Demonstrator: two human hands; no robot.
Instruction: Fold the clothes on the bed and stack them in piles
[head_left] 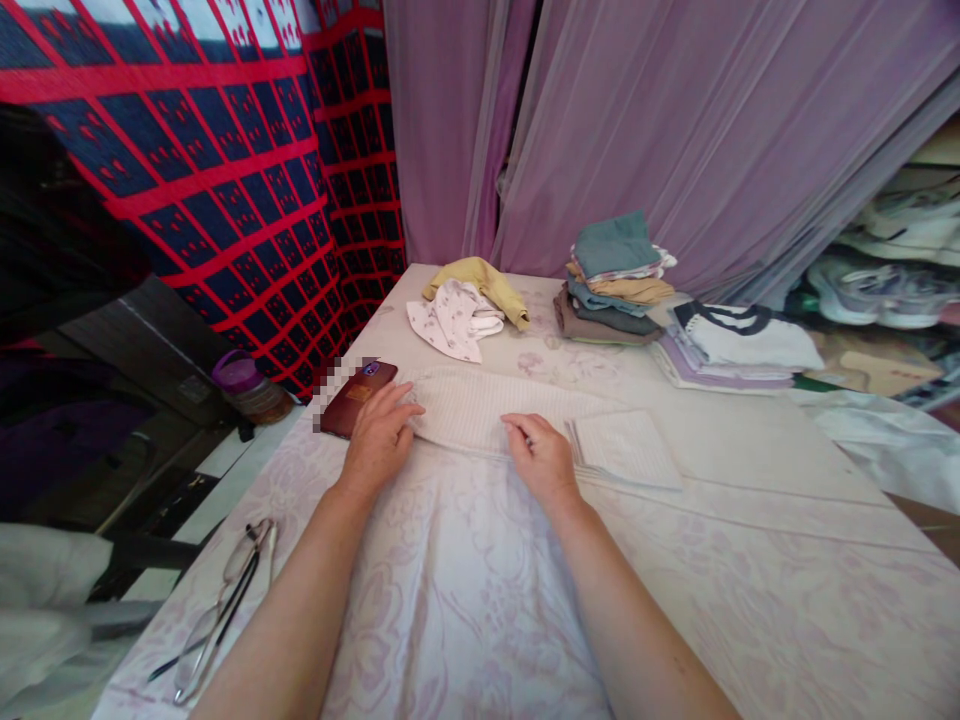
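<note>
**Both hands on a white ribbed cloth, mid-fold**

The left hand [381,428] lies flat, fingers spread and released, pressing down the left end of a white ribbed cloth [495,410] that stretches across the bed [480,600]. The right hand [541,455] sits at the near edge of the same cloth, its fingers curled in a pinch on the hem. The cloth lies lengthwise in front of the person, its right end already doubled into a neat square.

Judging by this, the step in hand is smoothing and folding: one hand anchors, the other takes the edge. The next move seems to call for lifting the pinched hem cleanly and keeping the left end from sliding.

Just beside the left hand lies a dark red wallet [358,396]. Farther back sit a loose heap of yellow and white clothes [469,305], a stack of folded clothes [611,280] and a flat folded pile [739,345]. Glasses [225,600] rest near the left forearm.
</note>
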